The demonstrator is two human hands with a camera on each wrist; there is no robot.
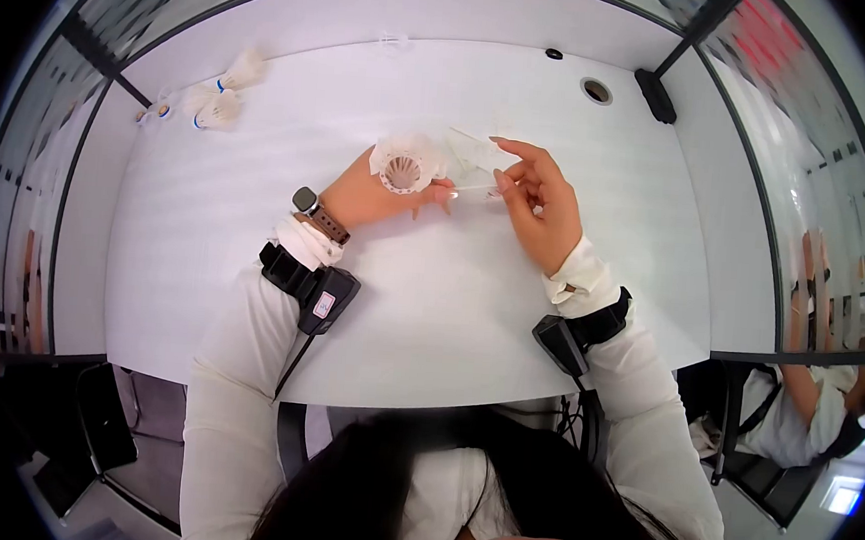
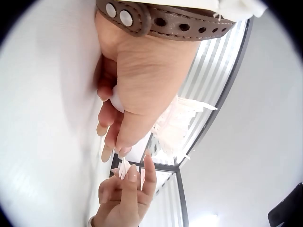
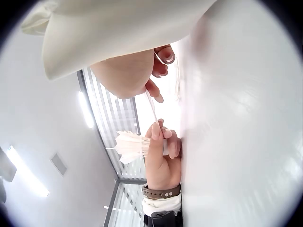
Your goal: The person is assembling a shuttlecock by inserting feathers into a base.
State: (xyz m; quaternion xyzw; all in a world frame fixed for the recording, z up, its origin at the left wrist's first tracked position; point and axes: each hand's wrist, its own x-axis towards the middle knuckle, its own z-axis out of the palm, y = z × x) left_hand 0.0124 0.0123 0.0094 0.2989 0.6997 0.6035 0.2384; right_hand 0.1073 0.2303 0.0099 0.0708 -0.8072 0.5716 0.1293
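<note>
My left hand (image 1: 382, 198) grips a white feather shuttlecock (image 1: 401, 155), its flared skirt turned up toward the head camera. A white feather (image 3: 152, 109) spans the gap between the two hands. Its one end lies at the left thumb and fingertip, and the right hand (image 1: 545, 206) pinches the other between thumb and finger. In the left wrist view, the feather's white vane (image 2: 124, 169) shows at the right fingertips. Loose pale feathers (image 1: 473, 152) lie on the table just beyond the hands. The shuttlecock's base is mostly hidden behind the left fingers.
Several white shuttlecocks (image 1: 217, 111) with blue bands lie at the back left, beside small items (image 1: 153, 113). Toward the back right are a round cable hole (image 1: 596, 91), a small black object (image 1: 554, 54) and a black box (image 1: 655, 96). Partition walls (image 1: 738, 206) enclose the white table.
</note>
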